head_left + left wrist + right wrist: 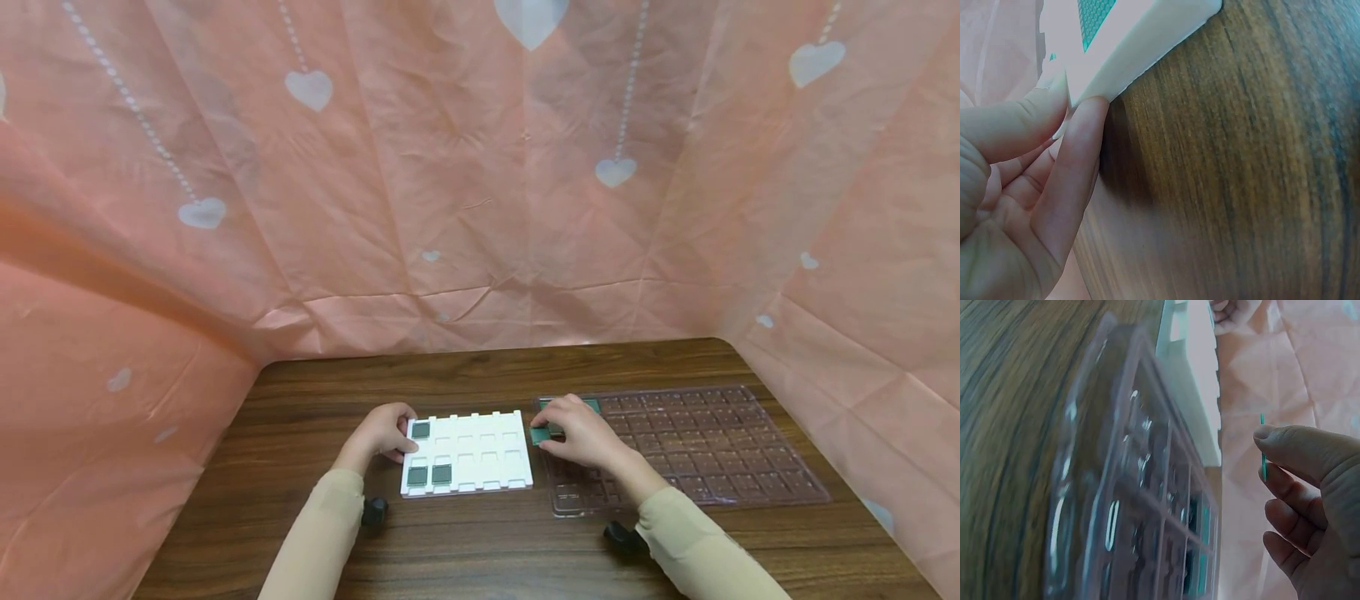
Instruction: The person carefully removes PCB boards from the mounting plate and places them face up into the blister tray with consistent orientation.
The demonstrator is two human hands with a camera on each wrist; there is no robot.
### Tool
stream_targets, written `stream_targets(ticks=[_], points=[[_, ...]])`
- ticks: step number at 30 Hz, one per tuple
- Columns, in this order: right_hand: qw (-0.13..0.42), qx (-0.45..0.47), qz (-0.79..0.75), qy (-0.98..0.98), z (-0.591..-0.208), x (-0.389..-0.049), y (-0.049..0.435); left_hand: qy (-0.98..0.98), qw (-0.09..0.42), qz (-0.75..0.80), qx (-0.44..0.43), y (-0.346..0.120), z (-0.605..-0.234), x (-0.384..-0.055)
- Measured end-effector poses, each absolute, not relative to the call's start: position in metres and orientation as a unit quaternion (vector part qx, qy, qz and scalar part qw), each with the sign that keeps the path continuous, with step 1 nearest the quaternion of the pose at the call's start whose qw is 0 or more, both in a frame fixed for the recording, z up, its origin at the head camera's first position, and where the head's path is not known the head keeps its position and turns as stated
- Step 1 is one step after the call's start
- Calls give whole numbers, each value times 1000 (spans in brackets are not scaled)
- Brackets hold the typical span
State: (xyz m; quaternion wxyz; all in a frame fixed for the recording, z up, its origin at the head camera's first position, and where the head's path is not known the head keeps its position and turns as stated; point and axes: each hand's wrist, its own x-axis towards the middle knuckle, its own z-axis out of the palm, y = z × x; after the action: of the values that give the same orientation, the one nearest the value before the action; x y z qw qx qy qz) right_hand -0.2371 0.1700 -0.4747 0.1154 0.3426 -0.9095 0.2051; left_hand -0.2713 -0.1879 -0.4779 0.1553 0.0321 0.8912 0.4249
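My left hand pinches the left edge of a white tray between thumb and fingers. Three dark green square chips lie in that tray: one chip at the back left, two at the front left. My right hand holds a thin green chip by its edges between thumb and index finger, raised over the gap between the two trays. Under and beside this hand lies a clear plastic tray with many compartments; green chips sit in its back left part.
Both trays lie on a dark wood-grain table. A pink curtain with white hearts surrounds the table at the back and sides. Black wrist gear shows beneath the left forearm, with another black piece by the right sleeve.
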Motion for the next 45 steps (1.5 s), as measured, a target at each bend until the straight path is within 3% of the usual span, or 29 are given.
stream_targets(ticks=[45], points=[[69,311,166,-933,-490,-238,192,893,158,420,24,-188,-478,-273]])
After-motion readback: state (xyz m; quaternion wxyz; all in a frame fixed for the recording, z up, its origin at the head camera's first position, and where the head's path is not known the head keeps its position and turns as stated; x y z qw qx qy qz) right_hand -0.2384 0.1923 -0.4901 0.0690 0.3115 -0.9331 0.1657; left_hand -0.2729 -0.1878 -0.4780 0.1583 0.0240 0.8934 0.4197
